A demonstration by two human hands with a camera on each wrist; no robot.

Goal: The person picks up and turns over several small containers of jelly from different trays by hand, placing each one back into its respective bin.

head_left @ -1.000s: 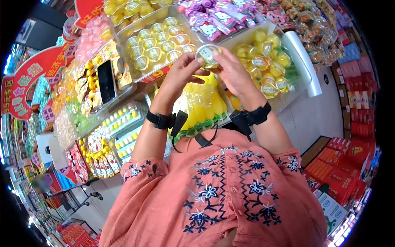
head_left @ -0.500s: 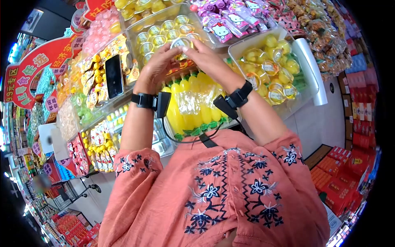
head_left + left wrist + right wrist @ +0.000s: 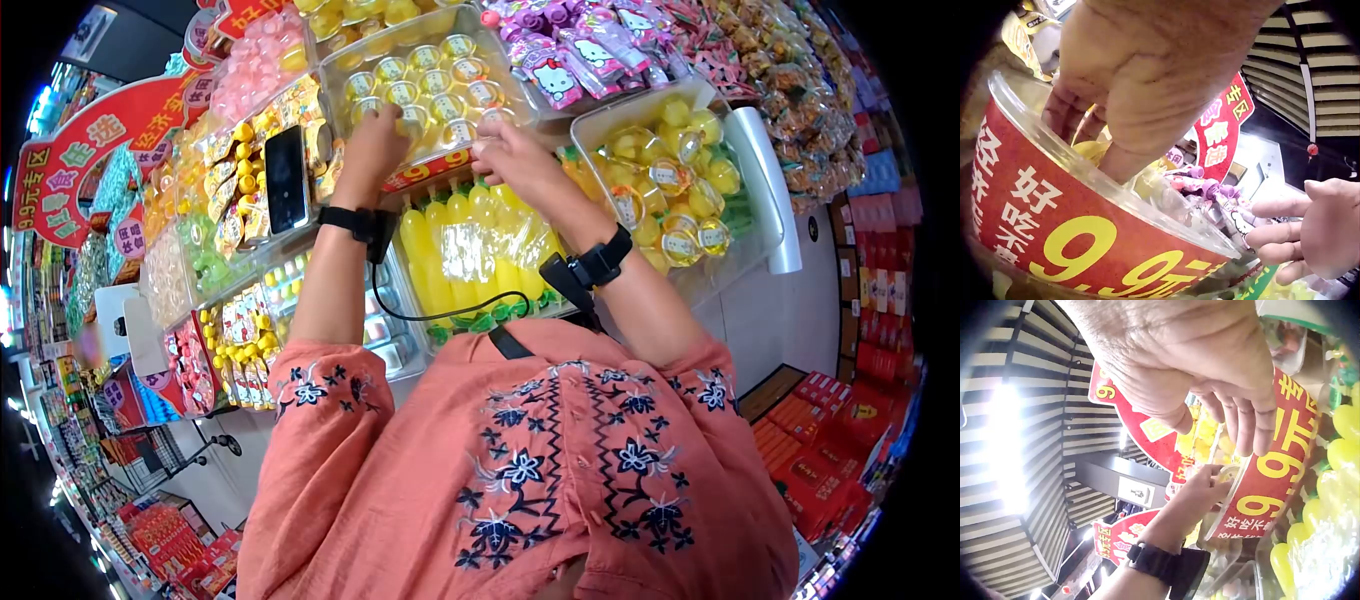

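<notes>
My left hand [image 3: 374, 148] reaches down into the clear plastic bin [image 3: 1221, 520], its fingers curled at a round, clear-lidded yellow jelly cup [image 3: 1230, 474]. In the left wrist view the fingertips dip behind the bin's rim, where part of a yellow cup [image 3: 1091, 150] shows. Rows of similar lidded cups [image 3: 432, 82] sit in this bin. My right hand [image 3: 515, 162] hovers at the bin's front right, over the red price label [image 3: 1079, 240]. Its fingers are loosely bent in the right wrist view and hold nothing.
Yellow bottle-shaped pouches [image 3: 470, 240] lie just in front of me. Another bin of yellow cups [image 3: 665, 170] stands right, beside a white plastic roll [image 3: 765, 190]. A black phone [image 3: 287, 180] lies on packets at left. Purple packets [image 3: 570, 60] are farther back.
Both hands held the lidded cup up together before; it has come down toward the bin. My right hand has let go and drawn away to the right, while the left reaches down into the bin.
</notes>
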